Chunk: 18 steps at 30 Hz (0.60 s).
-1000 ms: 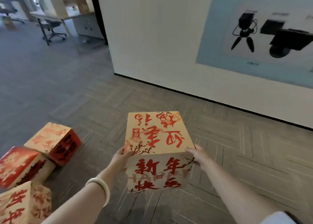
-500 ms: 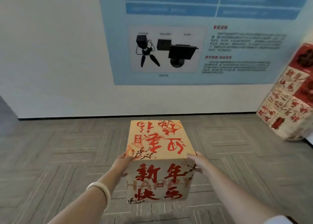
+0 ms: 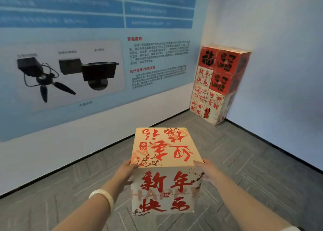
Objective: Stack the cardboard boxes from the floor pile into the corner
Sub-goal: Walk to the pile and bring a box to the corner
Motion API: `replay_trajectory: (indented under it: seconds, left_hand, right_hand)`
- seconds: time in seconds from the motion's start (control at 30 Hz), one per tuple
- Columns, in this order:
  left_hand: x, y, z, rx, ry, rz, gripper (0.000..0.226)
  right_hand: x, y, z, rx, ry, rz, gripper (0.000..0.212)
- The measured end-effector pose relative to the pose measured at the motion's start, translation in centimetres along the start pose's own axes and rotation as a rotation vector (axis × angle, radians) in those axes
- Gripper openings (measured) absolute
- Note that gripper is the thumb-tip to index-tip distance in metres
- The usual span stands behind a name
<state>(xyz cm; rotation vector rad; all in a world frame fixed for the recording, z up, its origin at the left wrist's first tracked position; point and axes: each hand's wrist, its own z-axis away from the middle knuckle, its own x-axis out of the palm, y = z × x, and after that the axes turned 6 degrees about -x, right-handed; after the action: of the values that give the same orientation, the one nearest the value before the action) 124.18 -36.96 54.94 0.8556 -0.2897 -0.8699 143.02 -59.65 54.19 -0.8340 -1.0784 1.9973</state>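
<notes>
Reading labels first. The cardboard box (image 3: pixel 166 171) carries large red brush characters 新年快乐 on the face towards the camera, with a faint "HAPPY" band across the middle of that face; the small line under the band is too fine to read. Its top face has more red calligraphy (upside down from this view) and a small red seal.

The stack (image 3: pixel 217 85) shows 福 in black on red on its upper left box, and 新年快乐 on the beige box below that. The other faces are blurred. The poster (image 3: pixel 90 59) on the left wall has red headings 智能座舱 and 医疗健康/智能家居; its body text is unreadable.

Grip: the left hand (image 3: pixel 126 172) lies flat against the box's left side, thumb near the top edge. The right hand (image 3: pixel 207 172) lies flat on the right side, fingers extended. Neither hand is clenched; the box is carried pressed between them. A pale bracelet (image 3: pixel 103 196) sits on the left wrist.

Position: the box is held clear of the floor (image 3: pixel 253 169), well apart from the stack. The stack stands in the floor's far corner, against both walls, two columns showing, about four boxes high.

Hidden: the left fingertips are behind the box, and both forearms are cut off at the lower edge.
</notes>
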Motion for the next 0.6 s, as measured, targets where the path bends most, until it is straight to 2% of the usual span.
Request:
replay_trajectory:
  seconds: [0.17, 0.27, 0.37, 0.6]
  left_hand:
    - [2.9, 8.4, -7.6, 0.044, -0.143, -0.116, 0.041]
    - [6.5, 12.0, -11.1, 0.049, -0.228, -0.156, 0.038]
    - [10.6, 15.2, -14.2, 0.06, -0.302, -0.205, 0.036]
    - [21.5, 23.0, -23.1, 0.075, -0.362, -0.326, 0.042]
  right_hand:
    - [-2.5, -3.6, -3.8, 0.04, 0.133, -0.102, 0.03]
    - [-5.1, -4.5, -6.2, 0.061, 0.233, -0.143, 0.036]
    - [-8.2, -5.6, -8.9, 0.065, 0.313, -0.188, 0.03]
    - [-16.5, -7.0, -18.6, 0.097, 0.412, -0.214, 0.036]
